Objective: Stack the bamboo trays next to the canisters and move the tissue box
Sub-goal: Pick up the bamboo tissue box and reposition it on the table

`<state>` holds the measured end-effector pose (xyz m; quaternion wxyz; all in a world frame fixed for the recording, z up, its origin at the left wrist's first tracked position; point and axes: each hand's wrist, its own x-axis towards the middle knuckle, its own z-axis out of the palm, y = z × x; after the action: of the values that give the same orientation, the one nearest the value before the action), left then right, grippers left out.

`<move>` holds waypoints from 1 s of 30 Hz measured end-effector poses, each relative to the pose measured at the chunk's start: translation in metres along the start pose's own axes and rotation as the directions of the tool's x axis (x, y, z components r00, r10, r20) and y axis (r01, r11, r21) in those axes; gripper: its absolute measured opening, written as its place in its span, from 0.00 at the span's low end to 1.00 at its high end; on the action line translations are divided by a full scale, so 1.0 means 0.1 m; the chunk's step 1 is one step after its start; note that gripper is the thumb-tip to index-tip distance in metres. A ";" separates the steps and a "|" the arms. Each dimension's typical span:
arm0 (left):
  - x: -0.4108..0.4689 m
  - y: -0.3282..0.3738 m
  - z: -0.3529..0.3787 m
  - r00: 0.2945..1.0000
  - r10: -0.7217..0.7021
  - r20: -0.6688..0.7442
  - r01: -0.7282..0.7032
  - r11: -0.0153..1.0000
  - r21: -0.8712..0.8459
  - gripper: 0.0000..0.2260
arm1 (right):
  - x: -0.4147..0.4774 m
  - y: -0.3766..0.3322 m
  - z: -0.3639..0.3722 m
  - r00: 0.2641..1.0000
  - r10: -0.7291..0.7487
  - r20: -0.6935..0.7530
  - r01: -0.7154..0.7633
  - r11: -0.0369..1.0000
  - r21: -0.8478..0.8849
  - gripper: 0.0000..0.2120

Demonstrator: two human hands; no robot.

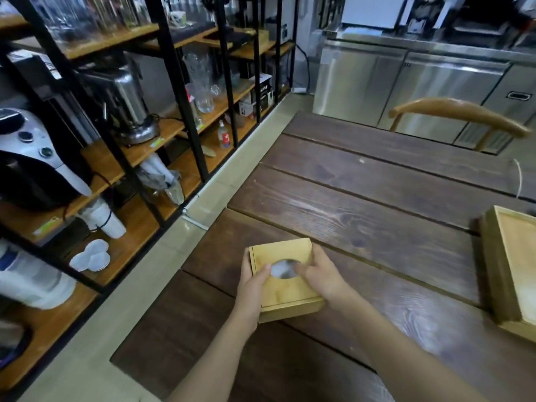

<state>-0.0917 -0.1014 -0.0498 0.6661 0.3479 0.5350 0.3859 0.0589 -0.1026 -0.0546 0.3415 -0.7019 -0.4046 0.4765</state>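
Note:
A square bamboo tissue box [285, 294] with an oval opening showing white tissue rests near the left edge of the dark wooden table [362, 204]. My left hand [252, 288] grips its left side, thumb on the lid by the opening. My right hand [322, 274] clasps the right side, fingers curled over the top. Bamboo trays [510, 268] lie stacked at the table's right edge, partly cut off by the frame. No canisters are in view.
A black metal shelf rack [171, 91] with wooden boards stands to the left across a narrow tiled aisle, holding glassware, a steel blender, appliances and white dishes. A wooden chair back [461, 111] sits at the table's far side, before steel cabinets [406, 82].

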 end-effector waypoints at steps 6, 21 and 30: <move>0.14 0.11 0.52 0.989 -0.039 0.141 0.030 0.997 0.066 0.28 | -0.06 0.06 -0.56 0.985 0.034 -0.168 -0.018 0.995 0.094 0.20; 0.48 0.10 2.53 0.906 -0.154 0.394 0.083 0.978 0.191 0.27 | 0.00 0.50 -2.27 0.875 0.163 -0.456 -0.063 0.972 0.226 0.21; 0.67 0.07 2.61 0.897 -0.148 0.416 0.052 0.971 0.234 0.27 | 0.11 0.47 -2.38 0.873 0.088 -0.480 0.007 0.981 0.192 0.34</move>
<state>0.1725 -0.0519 -0.0247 0.7450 0.4668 0.4307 0.2039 0.2973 -0.1358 -0.0249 0.4865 -0.7721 -0.2444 0.3278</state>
